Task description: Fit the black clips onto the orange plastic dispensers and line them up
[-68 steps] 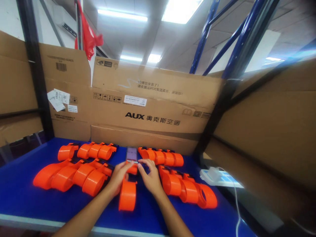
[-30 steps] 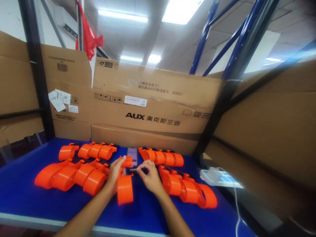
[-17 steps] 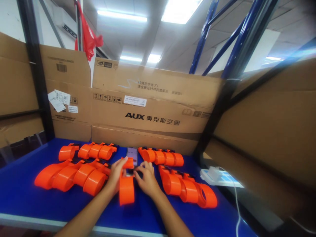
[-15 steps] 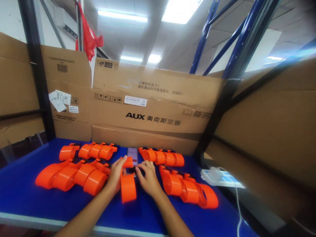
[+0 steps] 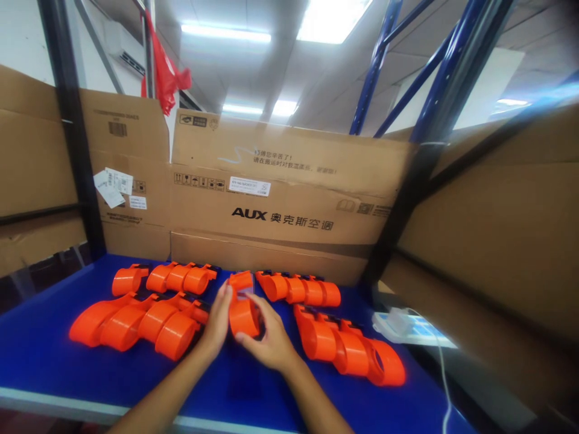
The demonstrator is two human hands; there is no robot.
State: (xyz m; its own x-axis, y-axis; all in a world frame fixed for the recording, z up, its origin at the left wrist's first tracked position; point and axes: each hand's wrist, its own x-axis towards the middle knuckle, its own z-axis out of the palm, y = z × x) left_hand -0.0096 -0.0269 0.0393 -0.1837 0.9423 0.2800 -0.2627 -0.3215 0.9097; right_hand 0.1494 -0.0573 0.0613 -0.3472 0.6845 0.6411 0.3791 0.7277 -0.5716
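Holding orange part (image 5: pixel 243 317); cardboard (image 5: pixel 284 199) reads "AUX".

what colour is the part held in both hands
The part is orange, in the head view.

Printed cardboard (image 5: pixel 289 193) stands behind the blue table (image 5: pixel 58 367); ceiling lights (image 5: pixel 226 32) glow overhead.

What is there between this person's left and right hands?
An orange plastic piece with a round ring, held between the left hand and right hand; the head view shows it.
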